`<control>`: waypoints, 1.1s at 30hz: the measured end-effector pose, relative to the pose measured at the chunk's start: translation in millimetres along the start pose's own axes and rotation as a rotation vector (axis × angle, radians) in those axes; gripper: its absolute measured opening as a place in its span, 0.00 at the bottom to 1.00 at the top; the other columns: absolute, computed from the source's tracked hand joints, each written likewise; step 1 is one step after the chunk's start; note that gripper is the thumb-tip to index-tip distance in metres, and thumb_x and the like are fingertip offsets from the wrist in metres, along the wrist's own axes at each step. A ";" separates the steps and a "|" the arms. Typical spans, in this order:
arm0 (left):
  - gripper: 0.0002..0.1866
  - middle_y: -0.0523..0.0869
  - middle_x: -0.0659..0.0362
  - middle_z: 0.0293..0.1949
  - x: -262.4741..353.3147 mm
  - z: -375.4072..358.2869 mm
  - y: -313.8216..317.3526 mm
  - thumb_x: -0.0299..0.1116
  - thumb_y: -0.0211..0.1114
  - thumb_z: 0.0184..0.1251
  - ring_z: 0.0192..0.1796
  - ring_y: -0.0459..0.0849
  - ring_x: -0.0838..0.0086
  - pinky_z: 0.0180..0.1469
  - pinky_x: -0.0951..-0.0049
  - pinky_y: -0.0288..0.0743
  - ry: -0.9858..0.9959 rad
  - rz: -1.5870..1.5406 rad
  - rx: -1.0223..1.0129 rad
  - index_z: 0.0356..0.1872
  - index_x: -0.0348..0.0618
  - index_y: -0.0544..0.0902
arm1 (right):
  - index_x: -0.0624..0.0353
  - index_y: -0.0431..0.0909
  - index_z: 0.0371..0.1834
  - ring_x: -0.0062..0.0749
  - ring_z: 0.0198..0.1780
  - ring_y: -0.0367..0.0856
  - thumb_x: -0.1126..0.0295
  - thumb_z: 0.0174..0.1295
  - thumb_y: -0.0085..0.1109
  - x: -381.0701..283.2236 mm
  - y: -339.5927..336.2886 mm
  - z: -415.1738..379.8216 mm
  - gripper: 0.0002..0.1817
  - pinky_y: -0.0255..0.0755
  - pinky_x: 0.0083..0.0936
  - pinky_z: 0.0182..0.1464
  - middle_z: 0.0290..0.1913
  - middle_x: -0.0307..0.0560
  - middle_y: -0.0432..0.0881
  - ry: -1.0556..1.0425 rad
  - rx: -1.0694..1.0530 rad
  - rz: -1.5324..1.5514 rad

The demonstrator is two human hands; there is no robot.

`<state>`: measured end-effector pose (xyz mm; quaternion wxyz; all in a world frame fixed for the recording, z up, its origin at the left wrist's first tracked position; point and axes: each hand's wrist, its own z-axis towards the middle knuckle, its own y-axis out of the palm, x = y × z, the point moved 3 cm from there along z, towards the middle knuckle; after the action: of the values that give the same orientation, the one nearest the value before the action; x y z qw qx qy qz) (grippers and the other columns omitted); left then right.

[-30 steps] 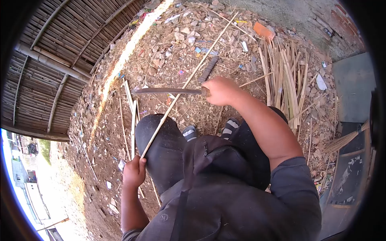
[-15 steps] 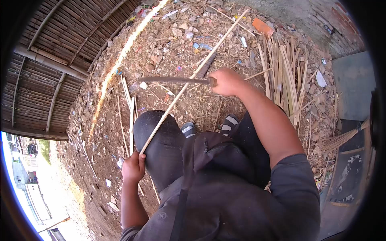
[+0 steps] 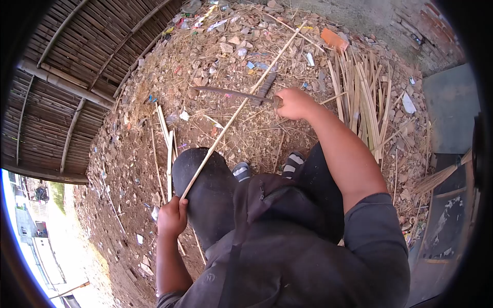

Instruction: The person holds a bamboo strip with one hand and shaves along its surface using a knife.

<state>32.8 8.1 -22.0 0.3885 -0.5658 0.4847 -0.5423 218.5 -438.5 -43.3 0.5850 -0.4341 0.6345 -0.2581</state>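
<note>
Left hand (image 3: 172,218): fingers curled tight around the near end of a long, thin, pale bamboo strip (image 3: 241,102), held low beside the left knee. The strip rises from this grip, lies across the black-trousered left knee (image 3: 203,179), and runs up and to the right over the littered ground towards the far rubble. Right hand (image 3: 294,103): closed in a fist around the handle of a long, dark, slightly curved metal blade (image 3: 228,93); arm extended forward. The blade points left from the fist and crosses the bamboo strip near its middle; whether edge and strip are touching cannot be told. Surroundings: a heap of split pale bamboo slats (image 3: 365,100) on the ground to the right of the right hand; a few loose bamboo slivers (image 3: 168,149) lying left of the knee; bare earth strewn with dry chips and scraps (image 3: 226,51); a woven bamboo wall (image 3: 72,66) at upper left; two grey-striped sandals (image 3: 267,165) visible below the knees.
</note>
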 end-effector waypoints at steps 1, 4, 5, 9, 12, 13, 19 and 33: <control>0.21 0.82 0.39 0.24 3.2 1.6 -4.2 0.48 0.57 0.79 0.32 0.82 0.37 0.33 0.42 0.72 -0.017 0.023 -0.010 0.33 0.40 0.75 | 0.52 0.85 0.44 0.54 0.44 0.87 0.66 0.52 0.63 -2.7 0.1 -4.5 0.15 0.80 0.47 0.49 0.37 0.56 0.87 -0.042 0.076 -0.047; 0.21 0.82 0.39 0.25 1.7 -1.2 -10.3 0.49 0.57 0.79 0.33 0.82 0.36 0.34 0.42 0.72 -0.040 0.014 -0.048 0.32 0.39 0.75 | 0.51 0.85 0.45 0.55 0.44 0.87 0.66 0.52 0.63 -21.6 5.8 -15.2 0.15 0.80 0.48 0.49 0.38 0.56 0.87 -0.062 0.090 -0.089; 0.22 0.81 0.38 0.25 1.9 -3.2 -11.4 0.48 0.57 0.79 0.33 0.82 0.36 0.34 0.43 0.72 -0.030 -0.009 -0.050 0.31 0.39 0.75 | 0.50 0.85 0.45 0.56 0.43 0.87 0.66 0.52 0.63 -32.0 6.7 -20.7 0.15 0.81 0.49 0.48 0.37 0.56 0.87 -0.133 0.075 -0.115; 0.21 0.81 0.39 0.23 -14.2 -16.4 -5.1 0.47 0.57 0.79 0.31 0.82 0.37 0.33 0.43 0.72 -0.006 -0.044 -0.052 0.30 0.38 0.75 | 0.52 0.83 0.38 0.57 0.36 0.85 0.66 0.51 0.64 -49.9 7.8 -34.3 0.11 0.78 0.50 0.39 0.31 0.55 0.85 -0.311 0.052 -0.254; 0.21 0.80 0.40 0.21 -22.9 -26.0 -0.7 0.46 0.58 0.79 0.30 0.81 0.38 0.31 0.44 0.72 0.002 -0.049 -0.034 0.29 0.38 0.75 | 0.54 0.83 0.38 0.56 0.36 0.86 0.66 0.52 0.64 -9.1 9.6 -7.4 0.11 0.79 0.50 0.40 0.31 0.56 0.85 -0.083 0.036 0.065; 0.21 0.80 0.41 0.21 -21.0 -25.7 -3.1 0.45 0.58 0.79 0.29 0.81 0.38 0.31 0.45 0.72 -0.003 -0.062 -0.028 0.29 0.38 0.75 | 0.51 0.86 0.47 0.54 0.44 0.87 0.67 0.54 0.62 -8.7 9.2 -1.1 0.16 0.81 0.48 0.46 0.39 0.55 0.88 -0.039 -0.012 -0.042; 0.19 0.80 0.42 0.21 -16.5 -29.5 -7.8 0.44 0.58 0.78 0.28 0.81 0.39 0.31 0.45 0.72 -0.002 -0.088 -0.021 0.30 0.40 0.75 | 0.50 0.85 0.47 0.56 0.42 0.87 0.67 0.51 0.63 -64.0 10.6 -29.4 0.17 0.81 0.50 0.46 0.36 0.58 0.87 -0.225 -0.020 -0.238; 0.19 0.81 0.44 0.21 -22.4 -36.2 -6.0 0.45 0.58 0.78 0.28 0.81 0.39 0.30 0.45 0.72 -0.013 -0.047 0.002 0.31 0.41 0.74 | 0.54 0.85 0.49 0.52 0.46 0.87 0.65 0.55 0.66 -51.5 -5.3 -32.4 0.17 0.81 0.47 0.50 0.39 0.58 0.87 -0.142 -0.025 -0.199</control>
<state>-0.9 34.4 -17.6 0.3794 -0.5803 0.4682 -0.5478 185.4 -403.0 -6.3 0.5944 -0.5195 0.5485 -0.2756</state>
